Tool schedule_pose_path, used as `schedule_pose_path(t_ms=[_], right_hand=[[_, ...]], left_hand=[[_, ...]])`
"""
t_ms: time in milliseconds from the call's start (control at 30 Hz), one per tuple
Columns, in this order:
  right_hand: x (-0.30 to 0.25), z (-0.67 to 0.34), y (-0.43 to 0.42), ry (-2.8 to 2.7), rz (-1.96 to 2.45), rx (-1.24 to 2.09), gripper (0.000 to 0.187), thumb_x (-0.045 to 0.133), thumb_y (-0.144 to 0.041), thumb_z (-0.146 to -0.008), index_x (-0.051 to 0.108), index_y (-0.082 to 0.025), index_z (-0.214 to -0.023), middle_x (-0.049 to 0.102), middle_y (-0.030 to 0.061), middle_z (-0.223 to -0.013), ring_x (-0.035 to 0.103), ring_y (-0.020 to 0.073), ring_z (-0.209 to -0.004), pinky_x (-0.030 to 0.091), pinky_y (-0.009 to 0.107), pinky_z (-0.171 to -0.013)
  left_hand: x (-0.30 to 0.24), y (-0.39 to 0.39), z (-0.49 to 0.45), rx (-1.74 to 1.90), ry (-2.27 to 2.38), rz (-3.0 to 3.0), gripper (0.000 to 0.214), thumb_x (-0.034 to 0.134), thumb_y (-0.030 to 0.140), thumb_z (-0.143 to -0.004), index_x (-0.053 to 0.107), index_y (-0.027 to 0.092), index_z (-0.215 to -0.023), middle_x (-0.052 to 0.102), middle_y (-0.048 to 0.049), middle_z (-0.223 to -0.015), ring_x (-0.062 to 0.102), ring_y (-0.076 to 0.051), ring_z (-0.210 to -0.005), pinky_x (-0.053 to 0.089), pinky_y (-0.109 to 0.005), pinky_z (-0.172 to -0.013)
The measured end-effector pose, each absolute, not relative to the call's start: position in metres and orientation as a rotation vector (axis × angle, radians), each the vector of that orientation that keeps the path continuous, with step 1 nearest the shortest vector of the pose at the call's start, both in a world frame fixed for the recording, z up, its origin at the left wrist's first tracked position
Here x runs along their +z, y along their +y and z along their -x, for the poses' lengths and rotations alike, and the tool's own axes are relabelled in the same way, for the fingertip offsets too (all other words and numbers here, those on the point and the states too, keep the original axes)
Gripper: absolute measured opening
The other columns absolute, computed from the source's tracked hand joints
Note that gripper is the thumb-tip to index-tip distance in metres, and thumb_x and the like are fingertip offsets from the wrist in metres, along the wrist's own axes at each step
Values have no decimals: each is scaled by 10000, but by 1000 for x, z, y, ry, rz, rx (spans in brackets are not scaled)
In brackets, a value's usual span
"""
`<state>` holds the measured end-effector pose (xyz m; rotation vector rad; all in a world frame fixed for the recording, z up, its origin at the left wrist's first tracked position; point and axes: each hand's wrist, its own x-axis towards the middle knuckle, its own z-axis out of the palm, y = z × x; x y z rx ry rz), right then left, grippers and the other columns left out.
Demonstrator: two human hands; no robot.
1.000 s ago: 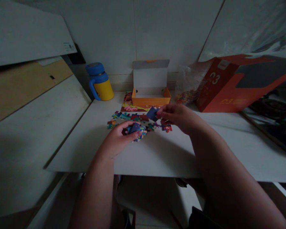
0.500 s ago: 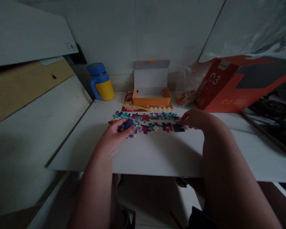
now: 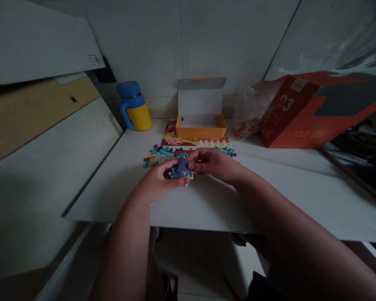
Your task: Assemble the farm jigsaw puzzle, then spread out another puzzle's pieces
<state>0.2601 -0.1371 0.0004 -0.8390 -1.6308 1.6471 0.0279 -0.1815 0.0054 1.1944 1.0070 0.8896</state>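
My left hand (image 3: 163, 179) is closed around a small stack of jigsaw puzzle pieces (image 3: 176, 171), held just above the white table. From the right, my right hand (image 3: 208, 163) reaches in and pinches the dark blue puzzle piece (image 3: 183, 168) at the top of that stack. Behind the hands, rows of colourful puzzle pieces (image 3: 166, 151) lie on the table, some at the left end (image 3: 150, 161) and some turquoise ones (image 3: 227, 151) at the right. My right hand and forearm hide much of the nearer row.
An orange box (image 3: 201, 132) with its lid up stands on a printed picture sheet (image 3: 174, 141). Beside it are a clear bag of pieces (image 3: 247, 125) and a large red box (image 3: 296, 121). A blue and yellow jug (image 3: 138, 113) stands at the back left of the table (image 3: 200, 209).
My right hand has left a dark piece at the right end of the near row and moved left to the stack. My left hand has shifted slightly right with the stack.
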Motion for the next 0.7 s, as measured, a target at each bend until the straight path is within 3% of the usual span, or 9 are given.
schedule_pose_path(t_ms=[200, 500, 700], right_hand=[[3, -263, -137, -1404, 919, 1700, 493, 952, -512, -779, 702, -198, -1066, 749, 21, -920, 721, 137, -790, 612, 280, -769], [4, -257, -141, -1478, 953, 1602, 519, 990, -482, -725, 639, -196, -979, 727, -6, -827, 679, 117, -714, 557, 248, -666], [10, -249, -143, -1415, 1082, 1460, 516, 965, -502, -719, 567, -227, -898, 738, -5, -752, 731, 170, -681, 580, 295, -652]], left_hand=[[4, -181, -25, 937, 1067, -1174, 604, 960, 324, -712, 746, 193, -1262, 787, -55, -1038, 702, -176, -866, 574, -314, -790], [-1, -177, -27, 998, 1139, -1274, 548, 936, 369, -754, 768, 192, -1245, 782, -55, -1001, 685, -168, -822, 562, -307, -768], [17, -175, 12, 1228, 1180, -1209, 533, 972, 394, -715, 804, 183, -1175, 784, -74, -1031, 701, -173, -844, 578, -290, -764]])
